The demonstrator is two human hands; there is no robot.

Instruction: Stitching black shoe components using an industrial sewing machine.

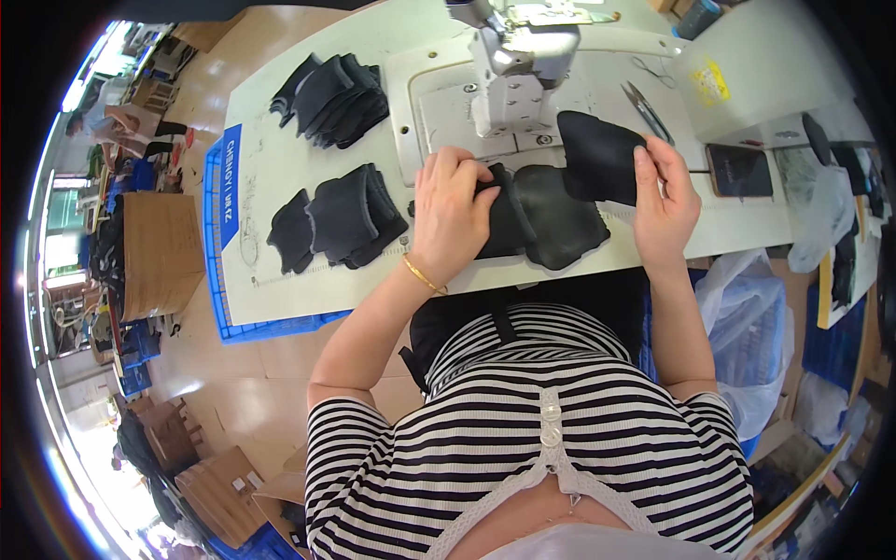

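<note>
My right hand (665, 201) pinches the edge of a black fabric piece (602, 157), raised at the right of the sewing machine (525, 79). Beneath and left of it, more black fabric pieces (560, 219) lie overlapping near the table's front edge. My left hand (451, 210) is closed over the left end of these pieces, thumb and fingertips together at a dark edge; a gold bangle circles that wrist. Farther left rest two piles of similar black pieces, a far stack (338, 98) and a near stack (345, 219).
Thread snips (646, 112), small scissors (651, 71) and a dark phone (739, 171) lie right of the machine. A blue crate (217, 271) runs along the table's left edge. Plastic bags (747, 327) hang at the right. Cardboard boxes (161, 252) stand on the floor at left.
</note>
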